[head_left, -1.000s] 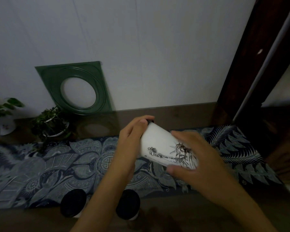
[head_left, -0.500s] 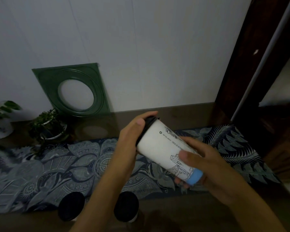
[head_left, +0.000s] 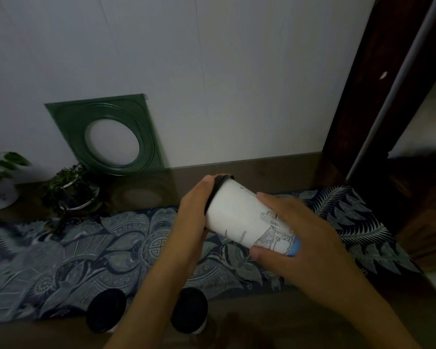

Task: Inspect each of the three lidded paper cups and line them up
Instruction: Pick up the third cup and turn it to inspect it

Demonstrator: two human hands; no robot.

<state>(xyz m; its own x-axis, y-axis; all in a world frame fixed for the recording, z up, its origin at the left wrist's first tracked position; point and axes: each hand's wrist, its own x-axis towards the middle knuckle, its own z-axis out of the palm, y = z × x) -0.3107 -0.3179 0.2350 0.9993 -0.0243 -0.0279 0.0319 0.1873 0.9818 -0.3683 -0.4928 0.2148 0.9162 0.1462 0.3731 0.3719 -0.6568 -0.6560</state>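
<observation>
A white paper cup point(head_left: 237, 217) with a black lid and line drawings is tilted on its side in the air above the patterned cloth. My left hand point(head_left: 191, 217) grips its lid end, fingers wrapped over the black rim. My right hand point(head_left: 302, 235) holds the base end, thumb below and fingers over the top; a blue band shows at the base. Two more cups stand upright near the front edge, seen from above by their black lids: one point(head_left: 106, 309) at the left, the other point(head_left: 189, 309) partly behind my left forearm.
A blue patterned cloth point(head_left: 86, 260) runs across the brown table. At the back left stand a potted plant point(head_left: 71, 190), a white pot with leaves point(head_left: 0, 182) and a green square frame point(head_left: 111, 137) leaning on the wall. A dark wooden post point(head_left: 358, 109) rises at right.
The held cup has been turned about its axis between my hands: the statue drawing rolled out of sight and a building drawing with a blue base band came up. The standing cups have not moved.
</observation>
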